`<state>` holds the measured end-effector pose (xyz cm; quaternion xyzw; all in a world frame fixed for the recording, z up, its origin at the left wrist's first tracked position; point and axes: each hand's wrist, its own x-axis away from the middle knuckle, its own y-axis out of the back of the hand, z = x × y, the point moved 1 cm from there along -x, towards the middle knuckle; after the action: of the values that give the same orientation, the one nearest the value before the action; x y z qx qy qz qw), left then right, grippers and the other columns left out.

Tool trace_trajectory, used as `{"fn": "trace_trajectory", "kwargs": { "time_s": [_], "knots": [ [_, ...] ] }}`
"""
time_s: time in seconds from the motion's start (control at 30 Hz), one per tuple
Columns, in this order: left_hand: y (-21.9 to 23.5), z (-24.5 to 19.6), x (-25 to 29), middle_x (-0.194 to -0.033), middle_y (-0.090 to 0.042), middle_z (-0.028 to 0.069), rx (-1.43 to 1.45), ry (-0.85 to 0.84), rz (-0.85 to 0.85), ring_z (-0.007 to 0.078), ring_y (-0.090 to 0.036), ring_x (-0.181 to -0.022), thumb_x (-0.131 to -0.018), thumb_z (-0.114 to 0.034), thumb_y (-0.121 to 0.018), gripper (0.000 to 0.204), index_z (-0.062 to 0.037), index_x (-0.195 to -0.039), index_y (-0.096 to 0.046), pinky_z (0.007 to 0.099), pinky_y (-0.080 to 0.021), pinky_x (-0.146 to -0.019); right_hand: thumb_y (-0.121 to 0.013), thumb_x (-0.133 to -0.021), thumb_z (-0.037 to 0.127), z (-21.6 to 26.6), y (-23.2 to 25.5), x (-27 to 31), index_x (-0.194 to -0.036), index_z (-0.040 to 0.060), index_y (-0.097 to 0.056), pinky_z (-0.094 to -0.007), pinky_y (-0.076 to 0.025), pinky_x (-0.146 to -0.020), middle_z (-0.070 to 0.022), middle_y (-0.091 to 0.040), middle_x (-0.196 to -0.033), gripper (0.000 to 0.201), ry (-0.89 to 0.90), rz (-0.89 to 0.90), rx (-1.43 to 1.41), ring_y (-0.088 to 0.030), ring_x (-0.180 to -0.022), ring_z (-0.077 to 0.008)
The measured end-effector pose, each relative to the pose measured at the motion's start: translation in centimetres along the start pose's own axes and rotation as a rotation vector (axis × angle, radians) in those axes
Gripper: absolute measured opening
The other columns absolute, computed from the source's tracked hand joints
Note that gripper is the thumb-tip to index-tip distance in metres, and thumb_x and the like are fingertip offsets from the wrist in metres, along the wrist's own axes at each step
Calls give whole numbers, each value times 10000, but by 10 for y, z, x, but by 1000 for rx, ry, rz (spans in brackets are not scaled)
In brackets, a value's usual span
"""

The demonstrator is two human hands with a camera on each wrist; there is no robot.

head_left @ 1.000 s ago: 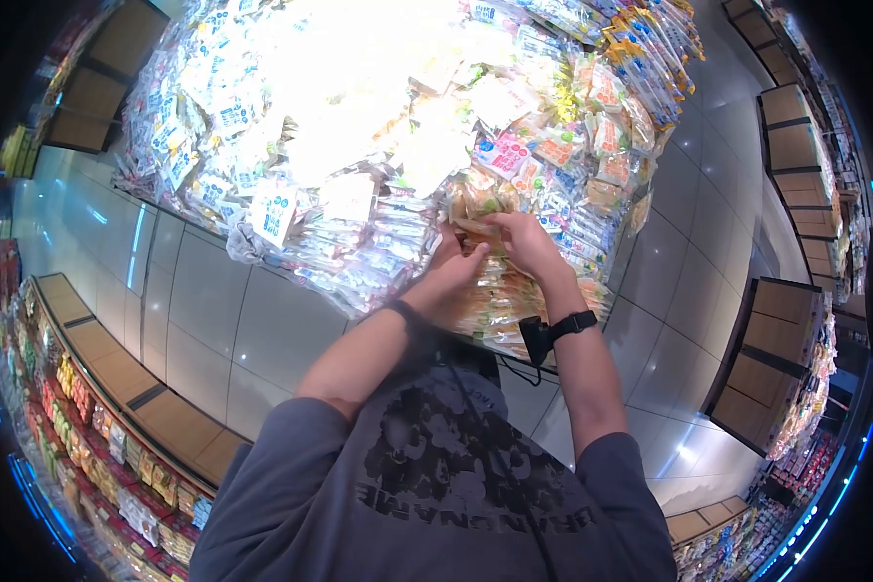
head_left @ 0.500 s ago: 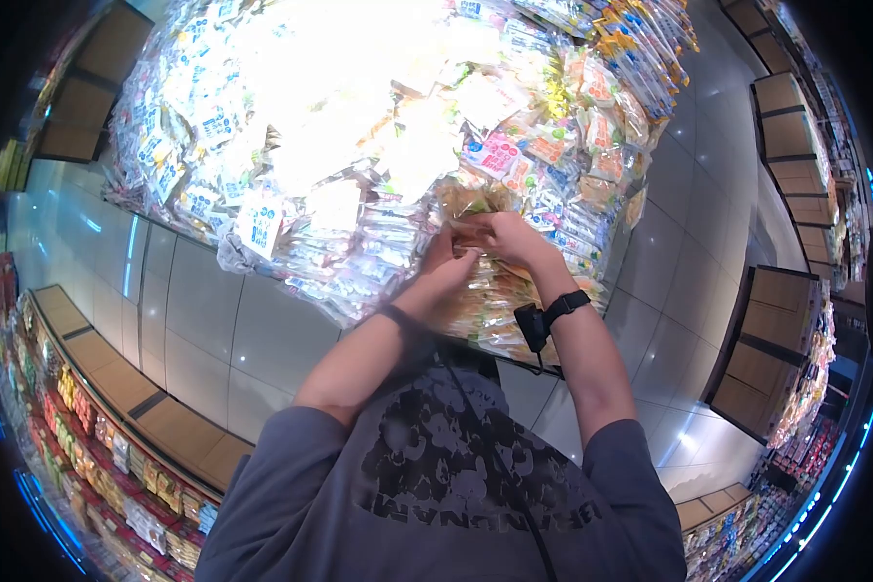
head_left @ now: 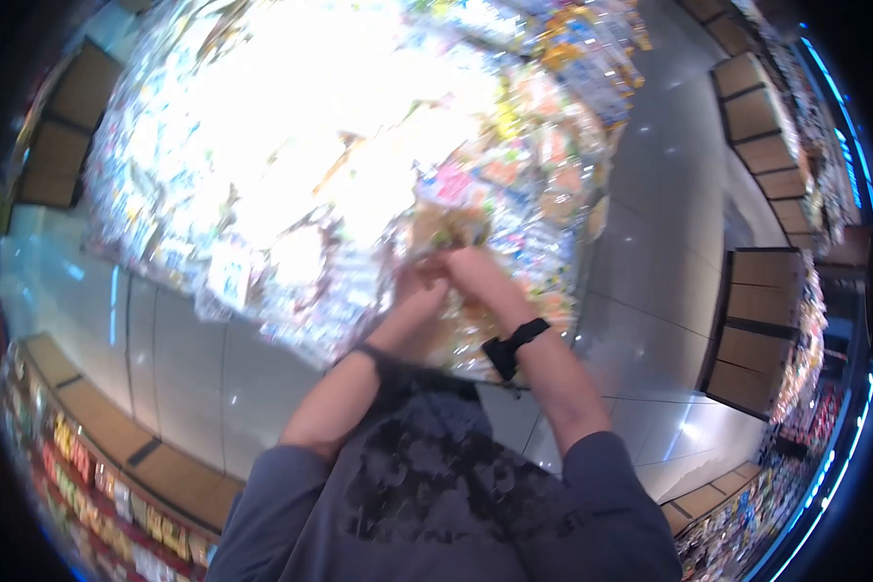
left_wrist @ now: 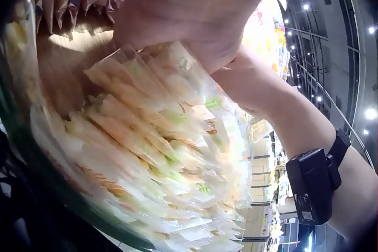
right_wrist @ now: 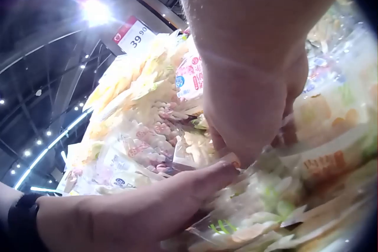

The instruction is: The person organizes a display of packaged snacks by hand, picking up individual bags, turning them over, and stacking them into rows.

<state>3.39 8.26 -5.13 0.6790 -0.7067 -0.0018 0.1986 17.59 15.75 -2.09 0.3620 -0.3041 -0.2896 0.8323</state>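
My left hand [head_left: 419, 293] and right hand [head_left: 475, 275] are close together at the near side of a big heap of snack packets [head_left: 306, 262]. Between them they grip clear, orange-and-green printed snack packets [right_wrist: 277, 196]; the fingertips are largely hidden. Seen from the left wrist, a row of similar packets [left_wrist: 147, 145] stands tightly packed on edge just below the hands, beside a bare strip of wooden bin floor [left_wrist: 74, 69]. The right wrist view shows the left thumb [right_wrist: 215, 172] reaching up to the right hand's curled fingers.
A pink-and-white packet [head_left: 451, 184] lies just beyond the hands. A price sign [right_wrist: 134, 34] stands behind the heap. Tiled floor [head_left: 179, 335] surrounds the display, with stocked shelves [head_left: 116, 485] at the left and wooden display units [head_left: 761, 320] at the right.
The head view has shifted and blurred, so heap and hands sit further left in it. Both hands stay together at the same packets, with the right hand drawn closer over the left.
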Motion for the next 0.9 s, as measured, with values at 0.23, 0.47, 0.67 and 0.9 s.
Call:
{"fn": "trace_trajectory", "kwargs": {
  "time_s": [0.23,0.47,0.67,0.9],
  "knots": [
    [3,-3,3,-1082,-679,156,78,147,42,243,-692,-942,-899,-376,-701,635,4,-1336,-440,357,-555,-826,-602,-904,184,27,6,-1,-1089,129,-753,-432,-581,-814,-161,-744,-1015,246,-216,68,255,-728,-954,-323],
    [-10,38,-19,-1383,-561,237,88,191,242,350,-540,-1310,-1022,-370,-516,540,-6,-1417,-460,408,-420,-1086,-576,-896,182,25,-3,5,-947,83,-763,-442,-586,-747,-163,-746,-916,218,-311,-17,274,-740,-859,-326],
    [-16,31,-19,-1329,-554,301,-33,100,34,446,-530,-1256,-1054,-365,-356,504,25,-1345,-487,469,-394,-1087,-542,-916,160,8,-13,5,-981,45,-746,-490,-570,-757,-219,-721,-909,243,-237,-83,171,-719,-848,-385],
    [-20,9,-10,-1250,-593,317,-72,129,0,457,-552,-1211,-1047,-366,-343,509,60,-1237,-547,502,-419,-1042,-601,-911,201,24,7,10,-1024,13,-695,-503,-557,-822,-234,-721,-964,238,-306,8,76,-704,-939,-403]
  ]
}}
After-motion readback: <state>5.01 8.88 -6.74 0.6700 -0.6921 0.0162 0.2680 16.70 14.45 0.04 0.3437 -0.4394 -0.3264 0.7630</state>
